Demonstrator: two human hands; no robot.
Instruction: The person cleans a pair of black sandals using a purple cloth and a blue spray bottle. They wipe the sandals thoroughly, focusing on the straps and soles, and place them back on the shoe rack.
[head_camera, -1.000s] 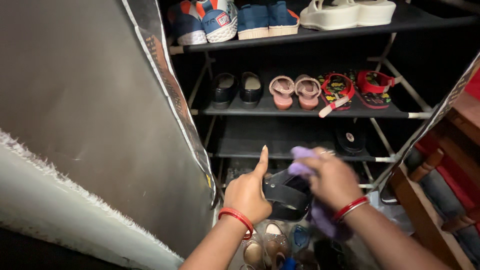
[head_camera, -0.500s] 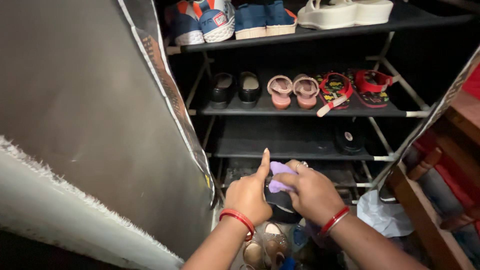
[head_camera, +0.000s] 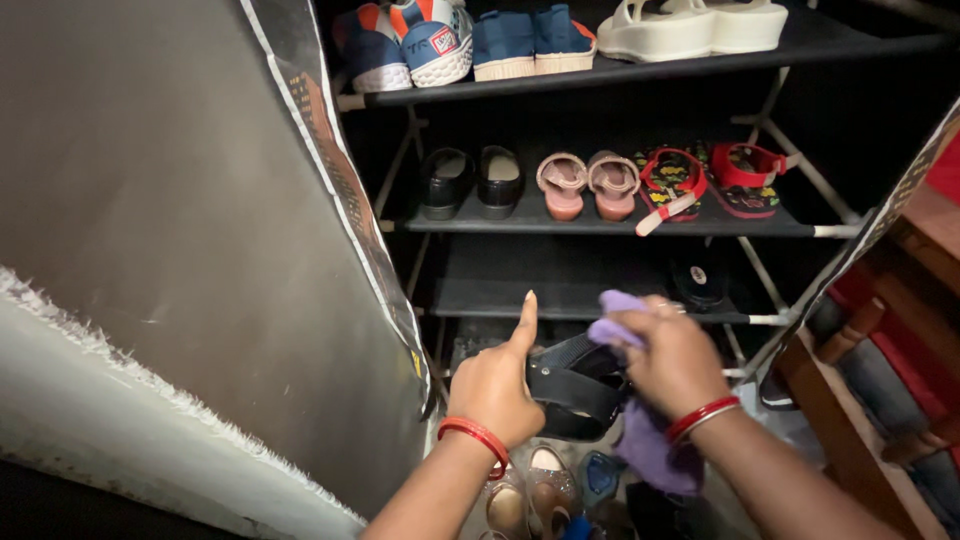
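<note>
black sandal (head_camera: 580, 390) gripped in left hand (head_camera: 495, 385), purple cloth (head_camera: 640, 440) pinched in right hand (head_camera: 675, 360), seemingly before shoe-filled rack (head_camera: 610, 225)

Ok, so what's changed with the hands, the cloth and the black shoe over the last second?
The right hand slid the purple cloth from the shoe's top down and left, then back up to its upper edge. The left hand kept hold of the black shoe, forefinger pointing up. Nothing was let go. The shoes on the rack shelves stayed put.
</note>
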